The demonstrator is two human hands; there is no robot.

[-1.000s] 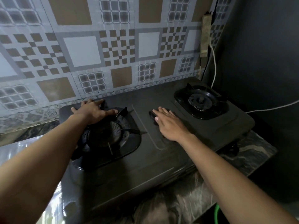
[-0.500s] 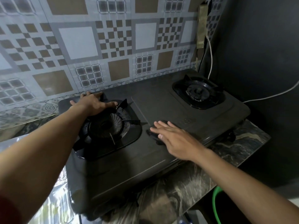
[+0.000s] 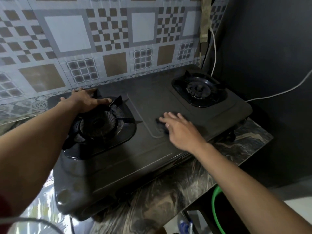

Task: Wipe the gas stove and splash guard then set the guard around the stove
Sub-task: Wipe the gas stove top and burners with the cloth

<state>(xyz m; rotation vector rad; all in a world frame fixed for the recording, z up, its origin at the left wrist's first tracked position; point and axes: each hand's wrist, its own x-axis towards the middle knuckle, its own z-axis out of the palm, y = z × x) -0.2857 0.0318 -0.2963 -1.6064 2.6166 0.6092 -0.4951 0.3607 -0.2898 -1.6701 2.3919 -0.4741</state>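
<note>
The dark two-burner gas stove sits on a marbled counter against the patterned wall. My left hand rests flat on the stove's back left corner, thumb lying along the left burner grate, fingers apart. My right hand presses a small dark cloth onto the stove's middle panel; only the cloth's edge shows under the fingers. The right burner stands uncovered. A shiny foil-like sheet lies at the lower left; I cannot tell if it is the splash guard.
The patterned tile wall runs close behind the stove, and a dark wall closes the right side. A white cable hangs in the corner. The marbled counter edge is at the right, with a green hose below it.
My right hand slid the cloth toward the stove's front edge, then back toward the middle panel. My left hand stayed on the back left corner.
</note>
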